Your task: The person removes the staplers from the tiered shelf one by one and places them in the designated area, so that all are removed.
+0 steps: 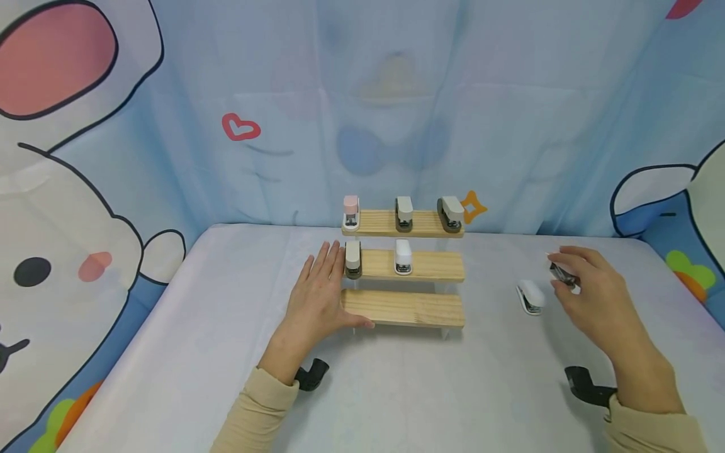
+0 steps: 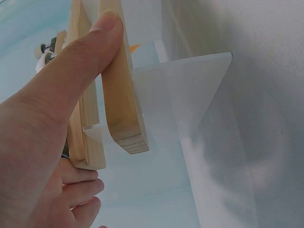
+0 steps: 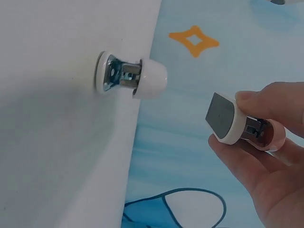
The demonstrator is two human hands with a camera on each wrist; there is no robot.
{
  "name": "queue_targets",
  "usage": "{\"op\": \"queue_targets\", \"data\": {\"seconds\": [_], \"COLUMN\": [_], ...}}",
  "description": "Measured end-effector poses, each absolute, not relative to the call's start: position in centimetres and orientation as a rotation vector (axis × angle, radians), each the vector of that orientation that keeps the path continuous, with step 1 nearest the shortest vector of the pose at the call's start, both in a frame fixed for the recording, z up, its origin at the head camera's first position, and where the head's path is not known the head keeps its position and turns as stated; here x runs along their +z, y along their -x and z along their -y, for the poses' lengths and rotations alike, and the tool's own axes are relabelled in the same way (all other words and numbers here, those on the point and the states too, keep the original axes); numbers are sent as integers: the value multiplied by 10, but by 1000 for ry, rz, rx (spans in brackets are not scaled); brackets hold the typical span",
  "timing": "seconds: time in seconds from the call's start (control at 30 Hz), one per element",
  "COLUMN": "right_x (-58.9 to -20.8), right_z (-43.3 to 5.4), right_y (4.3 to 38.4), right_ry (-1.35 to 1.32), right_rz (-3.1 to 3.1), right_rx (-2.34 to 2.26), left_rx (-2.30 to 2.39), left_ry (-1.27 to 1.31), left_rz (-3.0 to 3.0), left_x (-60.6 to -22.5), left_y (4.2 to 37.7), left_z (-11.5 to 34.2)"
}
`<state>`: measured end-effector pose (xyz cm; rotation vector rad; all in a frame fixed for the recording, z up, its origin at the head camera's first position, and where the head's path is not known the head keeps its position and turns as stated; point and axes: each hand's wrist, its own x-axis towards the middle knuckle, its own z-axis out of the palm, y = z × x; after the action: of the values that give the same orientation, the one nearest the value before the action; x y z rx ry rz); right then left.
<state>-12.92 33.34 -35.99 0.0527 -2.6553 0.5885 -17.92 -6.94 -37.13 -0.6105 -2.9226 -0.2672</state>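
Observation:
My left hand [image 1: 317, 296] lies along the left end of a three-tier wooden rack [image 1: 412, 307], its fingers straight. Its thumb [image 2: 71, 71] presses on the lowest board [image 2: 121, 111]. Off to the right, my right hand [image 1: 595, 299] pinches a small stapler [image 3: 251, 127] between thumb and fingers, raised and tilted. This one has a white body, a grey base pad and a pinkish top. Just left of that hand, a white mini stapler [image 1: 531, 297] rests on the table, also seen as a white stapler [image 3: 154, 78] in the right wrist view.
On the top board stand a pink stapler [image 1: 351, 212], a grey-and-white stapler [image 1: 404, 214] and a larger one [image 1: 451, 214]. The middle board carries a cream stapler [image 1: 353, 259] and a white stapler [image 1: 403, 257]. Clear supports [image 2: 185, 80] hold the boards above the white-covered table [image 1: 481, 390].

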Motion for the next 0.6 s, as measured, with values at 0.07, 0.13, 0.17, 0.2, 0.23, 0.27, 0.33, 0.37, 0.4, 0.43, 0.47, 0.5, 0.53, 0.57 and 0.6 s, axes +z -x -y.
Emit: {"op": "queue_targets", "data": {"seconds": [0.07,0.13,0.17,0.2,0.23,0.27,0.33,0.37,0.4,0.43,0.47,0.5,0.53,0.57,0.6], "right_x": [-362,-365,-366,-367,-367,-368,-370,-371,-372,-373,-374,-375,-376,-377,-379], "right_z": [-336,-338,-339,-340,-342,-342,-345,-345,-346,-347,-348,-349,-350,-352,-353], "right_y": [130,131,131,132,132,132,133,133,133,133,134,134,135,135,136], "right_ry": [-30,-9,0,10,21,29,39,45,49,48,49,48,48,50,52], "right_rz": [2673,2691,2700,2710,2721,2731,2750,2759,2767,2769,2776,2783,2791,2801,2810], "right_rx": [590,596,599,603,608,612,619,622,623,621,622,623,624,630,632], "left_rx": [-264,-261,-258,-257,-257,-257,-256,-254,-257,-259,-262,-263,-261,-262,-263], "left_ry": [611,611,612,612,612,612,612,613,613,613,613,613,614,614,612], "left_rz": [2920,2917,2916,2915,2915,2916,2915,2914,2914,2915,2916,2917,2917,2917,2918], "left_x": [-372,-372,-372,-372,-372,-372,-372,-372,-372,-372,-372,-372,-372,-372,-372], "left_y": [179,179,179,179,179,179,179,179,179,179,179,179,179,179,179], "left_z": [69,70,70,70,70,70,70,70,70,70,70,70,70,70,70]}}
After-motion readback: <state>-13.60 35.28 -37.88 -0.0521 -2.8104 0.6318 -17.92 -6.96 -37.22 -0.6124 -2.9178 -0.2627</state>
